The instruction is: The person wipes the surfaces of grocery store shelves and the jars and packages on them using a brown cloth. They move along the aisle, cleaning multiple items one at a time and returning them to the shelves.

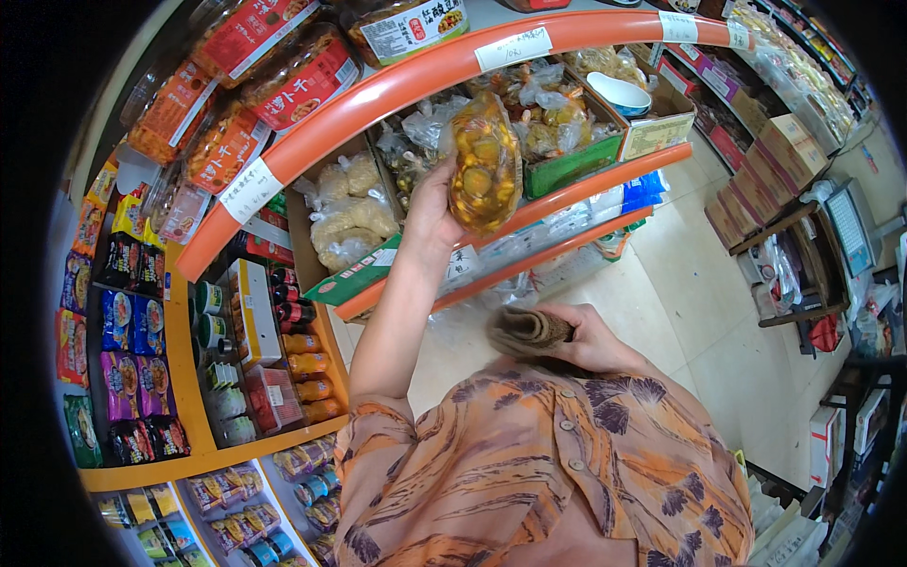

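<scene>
My left hand (434, 205) grips a clear plastic bag of pickled vegetables (485, 166), with yellow pieces and round slices in brown liquid. It is held up in front of an open carton (572, 169) of similar tied bags. Close to my shirt, my right hand (599, 339) holds a folded brown cloth (530, 330). Left of the bag, another carton (353, 278) with a green front holds knotted bags of pale shredded food (351, 205). Between these cartons lie more clear bags with dark contents (405, 159).
An orange shelf rail (397, 85) with handwritten tags curves above the cartons. Clear tubs with red labels (301, 78) are stacked upper left. A white spoon (618, 92) rests in the right carton. Bottles (308, 363) and snack packets fill the left shelves. Stacked cardboard boxes (769, 170) stand right.
</scene>
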A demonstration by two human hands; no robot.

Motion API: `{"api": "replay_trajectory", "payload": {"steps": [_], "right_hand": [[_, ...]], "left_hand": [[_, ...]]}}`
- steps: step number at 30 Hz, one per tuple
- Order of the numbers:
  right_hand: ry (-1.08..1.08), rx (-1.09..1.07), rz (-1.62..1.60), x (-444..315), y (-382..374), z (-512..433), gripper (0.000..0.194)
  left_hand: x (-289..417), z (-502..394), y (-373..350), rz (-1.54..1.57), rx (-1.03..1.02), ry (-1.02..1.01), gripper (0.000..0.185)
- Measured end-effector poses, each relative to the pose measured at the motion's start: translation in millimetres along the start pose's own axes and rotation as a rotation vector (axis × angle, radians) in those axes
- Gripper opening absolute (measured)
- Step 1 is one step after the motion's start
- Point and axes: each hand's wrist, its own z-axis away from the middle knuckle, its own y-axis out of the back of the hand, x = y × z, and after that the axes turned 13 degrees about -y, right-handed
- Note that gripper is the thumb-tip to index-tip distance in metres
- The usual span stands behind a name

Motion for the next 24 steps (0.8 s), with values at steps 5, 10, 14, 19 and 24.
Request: {"api": "replay_trajectory", "payload": {"steps": [5, 10, 14, 19, 24], "right_hand": [[0.011, 0.008, 0.040, 0.2, -1.1, -2.8, 0.048], [0.024, -0.012, 0.023, -4.6, -2.1, -3.8, 0.049], [0.042, -0.012, 0.029, -0.3, -2.1, -5.6, 0.049], [0.050, -0.013, 0.067, -7.8, -2.0, -4.9, 0.048], [0.049, -0.022, 0.036, -10.4, -3.8, -3.3, 0.048]], "left_hand": [[1.2, 7.2, 0.3, 0.129, -0.034, 0.087, 0.033], [2.6, 8.0, 3.3, 0.153, -0.097, 0.112, 0.033], [4.3, 10.3, 1.9, 0.154, -0.123, 0.121, 0.033], [4.9, 15.8, -5.9, 0.072, -0.095, 0.037, 0.031], [2.8, 8.6, 6.3, 0.089, -0.125, 0.014, 0.028]]}}
